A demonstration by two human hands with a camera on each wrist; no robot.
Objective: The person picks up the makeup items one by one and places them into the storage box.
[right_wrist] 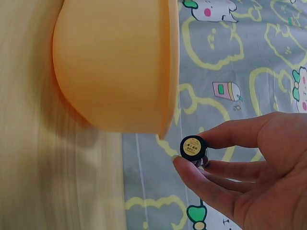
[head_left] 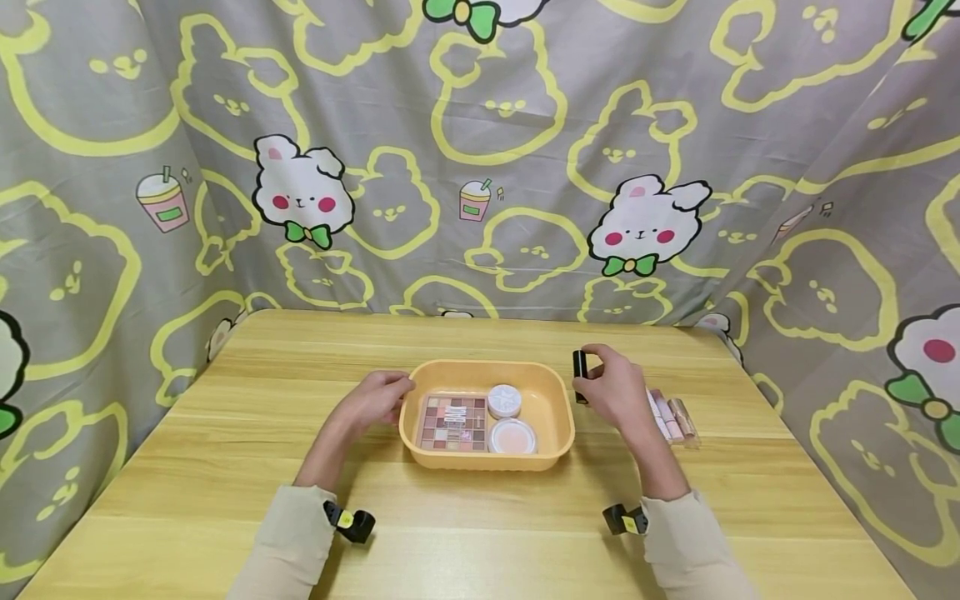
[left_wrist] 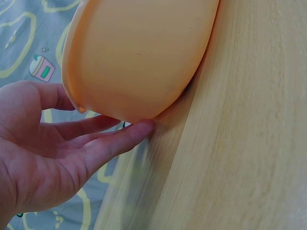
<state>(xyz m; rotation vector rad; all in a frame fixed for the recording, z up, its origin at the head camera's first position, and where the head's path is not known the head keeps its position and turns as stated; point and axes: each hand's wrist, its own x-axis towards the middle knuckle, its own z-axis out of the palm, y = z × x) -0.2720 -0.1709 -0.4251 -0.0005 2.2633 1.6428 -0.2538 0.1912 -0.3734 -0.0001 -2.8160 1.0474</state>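
An orange plastic bin (head_left: 555, 417) stands on the table. In it lie an eyeshadow palette (head_left: 452, 423), a round white patterned case (head_left: 504, 401) and a round clear-lidded compact (head_left: 513, 437). My left hand (head_left: 378, 396) rests against the bin's left end; in the left wrist view its thumb (left_wrist: 136, 134) touches the outer wall and another finger meets the rim. Just past the bin's right end, my right hand (head_left: 611, 385) pinches a black lipstick tube (head_left: 580, 375) upright. The right wrist view shows the round gold label (right_wrist: 194, 146) on the tube's end.
Several pink and white cosmetic tubes (head_left: 678, 417) lie together right of my right hand, partly hidden by the wrist. The wooden table (head_left: 480, 533) ends at a patterned grey curtain (head_left: 405, 242). A small camera is strapped to each wrist.
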